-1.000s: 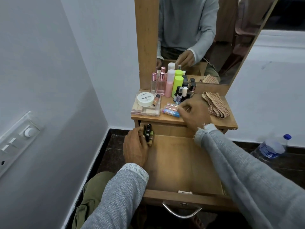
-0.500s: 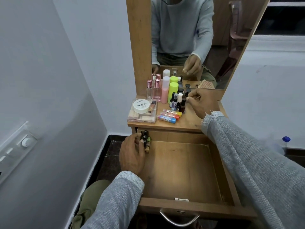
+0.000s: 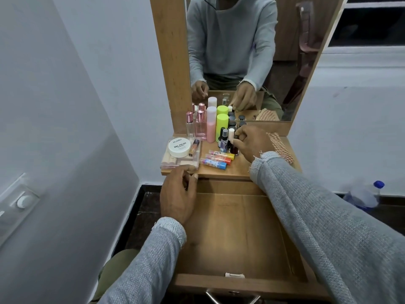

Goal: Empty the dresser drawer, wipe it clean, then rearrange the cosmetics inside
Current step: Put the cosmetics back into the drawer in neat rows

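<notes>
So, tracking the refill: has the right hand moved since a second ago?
Yes. The right hand went from the lip balm tubes toward the mirror, to the nail polish bottles.

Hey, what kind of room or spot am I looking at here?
Probably a bedroom or dressing corner: a wooden dresser with a tall mirror, cosmetics such as a lime-green bottle on top, and its open wooden drawer below.

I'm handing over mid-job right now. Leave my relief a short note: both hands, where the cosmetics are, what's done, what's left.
Left hand: at the drawer's back left corner, fingers curled; what it holds is hidden.
Right hand: on the dresser top, pinching a small nail polish bottle in the cluster.
Drawer: open, floor looks bare.
Still on top: perfume bottles, pink bottle, green bottle, nail polish remover tub, lip balm tubes, checked cloth.
Left: move the cosmetics into the drawer.
</notes>
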A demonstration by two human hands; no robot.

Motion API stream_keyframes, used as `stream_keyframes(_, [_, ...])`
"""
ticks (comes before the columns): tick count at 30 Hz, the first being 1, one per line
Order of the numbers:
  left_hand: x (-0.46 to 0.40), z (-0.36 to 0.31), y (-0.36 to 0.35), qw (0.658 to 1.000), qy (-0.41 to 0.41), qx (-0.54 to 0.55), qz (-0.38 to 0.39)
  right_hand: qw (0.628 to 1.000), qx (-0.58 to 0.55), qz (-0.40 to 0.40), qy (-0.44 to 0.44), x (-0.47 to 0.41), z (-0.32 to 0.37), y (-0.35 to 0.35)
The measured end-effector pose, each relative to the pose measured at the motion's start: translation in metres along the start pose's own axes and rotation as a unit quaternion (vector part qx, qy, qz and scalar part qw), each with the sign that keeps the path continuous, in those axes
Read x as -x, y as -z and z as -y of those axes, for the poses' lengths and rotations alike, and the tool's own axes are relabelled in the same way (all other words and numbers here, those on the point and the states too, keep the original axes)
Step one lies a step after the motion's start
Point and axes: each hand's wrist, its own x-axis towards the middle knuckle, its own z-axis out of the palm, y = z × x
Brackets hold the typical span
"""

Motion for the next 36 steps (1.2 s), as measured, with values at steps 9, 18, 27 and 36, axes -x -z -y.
stream_keyframes(9, [0.023,0.005,-0.016,0.998,0.015,0.026,0.050,0.996,0.011,-0.034,0.076,0.026,0.009,0.029])
stream_keyframes(18, [0.034,-0.007,-0.026,0.994,-0.020,0.040,0.096,0.986,-0.077,0.090,0.120,0.096,0.035,0.017])
stream_keyframes(27, [0.044,0.019,-0.037,0.979,0.019,-0.083,0.186,0.982,-0.118,0.133,0.059,0.094,0.027,-0.002])
stream_keyframes(36, [0.044,0.021,-0.044,0.951,0.008,-0.152,0.270,0.997,0.053,0.044,0.030,-0.013,0.005,0.014])
